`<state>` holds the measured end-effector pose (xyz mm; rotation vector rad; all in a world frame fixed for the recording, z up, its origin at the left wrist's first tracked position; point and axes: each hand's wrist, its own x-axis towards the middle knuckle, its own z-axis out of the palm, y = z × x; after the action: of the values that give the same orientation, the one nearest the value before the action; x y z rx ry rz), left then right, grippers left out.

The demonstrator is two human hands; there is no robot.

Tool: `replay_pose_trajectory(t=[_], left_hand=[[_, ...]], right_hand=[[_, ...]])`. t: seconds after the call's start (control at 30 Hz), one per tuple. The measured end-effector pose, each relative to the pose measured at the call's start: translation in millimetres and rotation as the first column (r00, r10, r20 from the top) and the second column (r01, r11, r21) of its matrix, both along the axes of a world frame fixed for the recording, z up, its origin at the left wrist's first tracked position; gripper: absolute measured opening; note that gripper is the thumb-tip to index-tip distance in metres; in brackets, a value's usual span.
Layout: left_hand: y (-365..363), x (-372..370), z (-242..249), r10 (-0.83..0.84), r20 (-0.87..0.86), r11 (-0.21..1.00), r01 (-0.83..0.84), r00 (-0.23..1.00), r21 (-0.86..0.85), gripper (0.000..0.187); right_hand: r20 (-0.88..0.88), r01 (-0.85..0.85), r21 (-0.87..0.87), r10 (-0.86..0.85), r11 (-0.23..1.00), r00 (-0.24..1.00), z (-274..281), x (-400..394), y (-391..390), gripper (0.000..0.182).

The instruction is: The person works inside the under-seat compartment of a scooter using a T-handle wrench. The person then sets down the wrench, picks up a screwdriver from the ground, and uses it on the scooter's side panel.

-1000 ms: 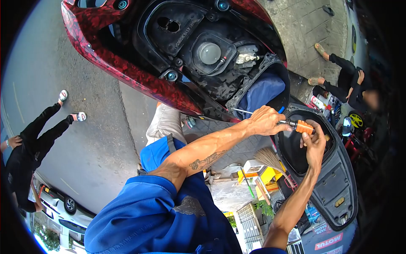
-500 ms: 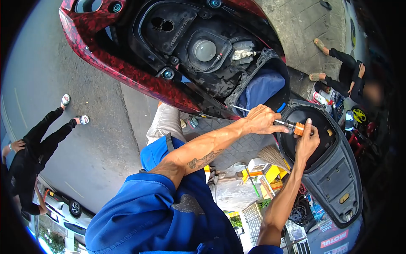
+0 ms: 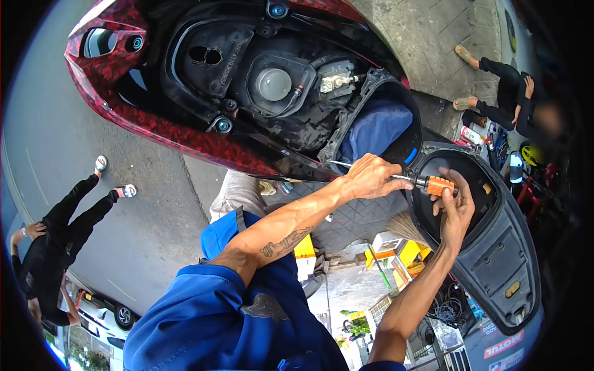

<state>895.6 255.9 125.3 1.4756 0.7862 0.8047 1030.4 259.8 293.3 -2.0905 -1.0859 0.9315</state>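
Note:
A long screwdriver (image 3: 440,185) with an orange and black handle lies across both hands, its thin tip pointing left at the edge of the under-seat bay. My left hand (image 3: 372,177) is closed around the shaft. At the handle, my right hand (image 3: 456,213) has its thumb and fingers around the orange grip, some fingers blurred. Above the hands is the scooter's opened body (image 3: 204,139), red and black, with a round translucent cap (image 3: 274,84). Dark blue cloth (image 3: 378,128) fills the compartment beside the tip.
The raised seat (image 3: 498,260) hangs open at the right. One person (image 3: 62,241) stands on the road at the left; another (image 3: 510,96) sits at the upper right near tools and bottles. Below are a broom (image 3: 405,226), yellow boxes and coiled cables (image 3: 447,309).
The scooter has shifted left and slightly up in view. My right hand has moved right and its fingers have changed position on the handle. My left hand still holds the shaft.

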Motion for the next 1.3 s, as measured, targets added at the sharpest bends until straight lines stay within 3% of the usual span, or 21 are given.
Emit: replay_pose_trajectory(t=[0.13,0.2,0.27,0.33,0.4,0.5,0.53,0.63,0.67,0.73,0.8,0.9,1.0,1.07,1.13,1.23,1.3], left_hand=[[-3,0,-3,0.021,0.009,0.999,-0.021,1.000,-0.030,0.049],[-1,3,-5,0.005,-0.004,0.999,-0.005,1.000,-0.031,0.045],[5,4,-5,0.014,0.007,1.000,-0.014,1.000,-0.023,0.043],[1,0,-6,0.034,0.017,0.998,-0.034,0.999,-0.044,0.040],[2,-1,-8,0.050,0.007,0.997,-0.049,0.999,-0.051,0.038],[1,0,-8,0.062,0.011,0.997,-0.062,0.998,-0.048,0.035],[0,1,-8,0.055,-0.004,0.998,-0.055,0.998,-0.040,0.035],[5,0,-7,0.058,-0.041,0.998,-0.059,0.997,-0.020,0.033],[7,-1,-6,0.098,-0.029,0.994,-0.099,0.995,-0.036,0.033],[6,-1,-6,0.165,-0.006,0.983,-0.165,0.986,-0.079,0.033],[10,0,-12,0.190,-0.014,0.979,-0.191,0.982,-0.070,0.033],[5,1,-15,0.246,-0.021,0.967,-0.247,0.969,-0.064,0.034],[2,0,-13,0.133,-0.091,0.991,-0.130,0.987,0.039,0.034],[4,-2,-11,0.151,-0.072,0.988,-0.147,0.986,0.048,0.034],[2,-5,-12,0.148,-0.040,0.989,-0.147,0.988,0.029,0.034],[9,-1,-17,0.231,-0.010,0.973,-0.231,0.973,-0.014,0.035],[8,1,-20,0.289,-0.005,0.956,-0.289,0.957,-0.045,0.035]], right_hand=[[0.072,0.116,-0.089,-0.109,0.989,0.991,-29,32,-16,0.036],[0.348,0.109,-0.063,-0.080,0.992,0.934,-48,47,-22,0.034],[0.472,0.096,-0.046,-0.063,0.994,0.879,-45,37,-11,0.033],[-0.015,0.115,0.085,-0.114,0.990,0.993,-23,6,-2,0.031],[-0.273,0.152,0.133,-0.111,0.979,0.956,-23,-1,1,0.030],[0.158,0.270,-0.087,-0.254,0.959,0.954,-29,15,3,0.029],[0.159,0.271,-0.086,-0.256,0.959,0.954,-26,21,4,0.029],[0.242,0.055,-0.201,-0.005,0.978,0.970,-24,30,12,0.029],[0.234,0.044,-0.204,0.005,0.978,0.972,-27,28,18,0.029],[-0.059,-0.074,-0.001,0.074,0.997,0.996,-33,23,31,0.030],[-0.200,-0.109,0.116,0.130,0.987,0.971,-41,21,35,0.031],[0.118,0.187,-0.037,-0.181,0.982,0.976,-53,22,24,0.030],[0.112,0.219,-0.080,-0.209,0.972,0.971,-55,36,12,0.025],[0.101,0.227,-0.099,-0.217,0.969,0.971,-54,27,24,0.023],[-0.451,0.200,0.127,-0.123,0.971,0.884,-61,12,40,0.018],[-0.773,0.260,0.249,0.030,0.933,0.633,-87,11,46,0.015],[-0.904,0.286,0.281,0.153,0.916,0.399,-103,20,51,0.014]])
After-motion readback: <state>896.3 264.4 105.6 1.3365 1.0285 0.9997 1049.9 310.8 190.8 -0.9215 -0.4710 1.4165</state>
